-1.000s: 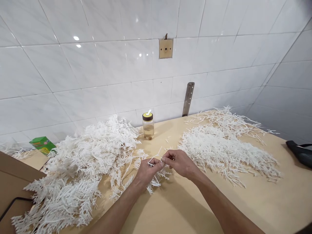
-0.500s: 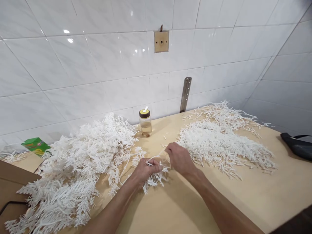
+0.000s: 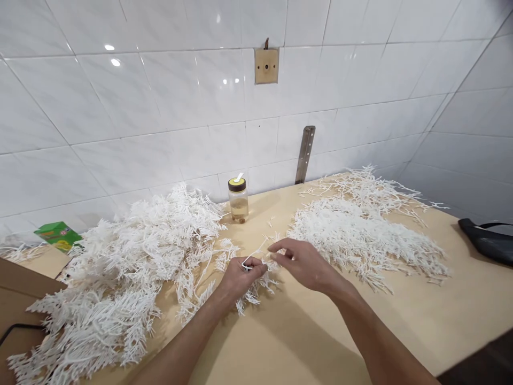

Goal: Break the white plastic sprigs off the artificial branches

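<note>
My left hand (image 3: 241, 277) is closed around a white branching plastic sprig (image 3: 253, 294), whose thin bare stem (image 3: 253, 254) sticks up past the fingers. Frayed white tips hang below the hand. To its right, my right hand (image 3: 302, 262) has its thumb and fingers apart, close to the end of the stem. No sprig shows between those fingers. A large heap of white sprigs (image 3: 132, 267) lies at the left, and a flatter pile of white sprigs (image 3: 360, 235) lies at the right, just beyond my right hand.
Behind the hands, a jar with a yellow and dark lid (image 3: 239, 200) holds some liquid. A green box (image 3: 59, 236) is at the far left, beside a brown cardboard box (image 3: 24, 299). A black object (image 3: 487, 240) rests at the right edge. A metal strip (image 3: 305, 155) leans against the tiled wall.
My right hand has loosened from a closed grip at the stem to spread fingers and dropped slightly. My left hand stays in place, still holding the sprig.
</note>
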Demonstrator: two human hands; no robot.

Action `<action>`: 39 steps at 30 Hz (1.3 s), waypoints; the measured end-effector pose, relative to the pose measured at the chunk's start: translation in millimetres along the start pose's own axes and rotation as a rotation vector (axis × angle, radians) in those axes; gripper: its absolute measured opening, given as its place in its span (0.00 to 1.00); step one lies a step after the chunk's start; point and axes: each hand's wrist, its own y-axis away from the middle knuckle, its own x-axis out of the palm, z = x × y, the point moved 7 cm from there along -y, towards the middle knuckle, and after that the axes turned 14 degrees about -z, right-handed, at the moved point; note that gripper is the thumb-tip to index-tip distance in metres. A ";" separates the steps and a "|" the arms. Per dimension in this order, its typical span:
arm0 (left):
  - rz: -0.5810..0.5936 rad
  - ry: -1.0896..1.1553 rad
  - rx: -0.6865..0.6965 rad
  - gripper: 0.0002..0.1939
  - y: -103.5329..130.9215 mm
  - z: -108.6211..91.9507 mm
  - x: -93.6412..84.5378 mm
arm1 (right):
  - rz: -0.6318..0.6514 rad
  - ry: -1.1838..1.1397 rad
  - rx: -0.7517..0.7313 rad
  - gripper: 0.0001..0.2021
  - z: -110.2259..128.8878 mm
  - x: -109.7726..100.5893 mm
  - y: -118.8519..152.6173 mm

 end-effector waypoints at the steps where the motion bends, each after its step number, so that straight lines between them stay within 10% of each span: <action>1: 0.005 -0.009 0.015 0.16 -0.4 -0.7 0.3 | 0.068 -0.022 -0.019 0.12 6.1 8.0 2.5; 6: -0.010 -0.065 0.082 0.16 -1.6 -4.3 -0.7 | 0.164 0.004 0.021 0.11 7.4 24.3 5.1; 18: 0.043 -0.052 -0.039 0.13 -0.4 2.0 -0.2 | -0.090 0.224 -0.073 0.09 6.9 29.0 4.3; 27: -0.064 -0.099 0.030 0.13 -0.9 2.3 -4.4 | -0.424 0.403 0.151 0.08 -56.5 -46.3 -9.3; 34: -0.071 -0.114 0.125 0.12 -3.5 0.6 -3.7 | 0.075 -0.083 0.033 0.14 -4.5 12.7 11.6; 39: -0.084 -0.134 0.145 0.13 -4.0 -0.1 -4.4 | 0.085 -0.038 0.061 0.11 3.8 24.0 13.9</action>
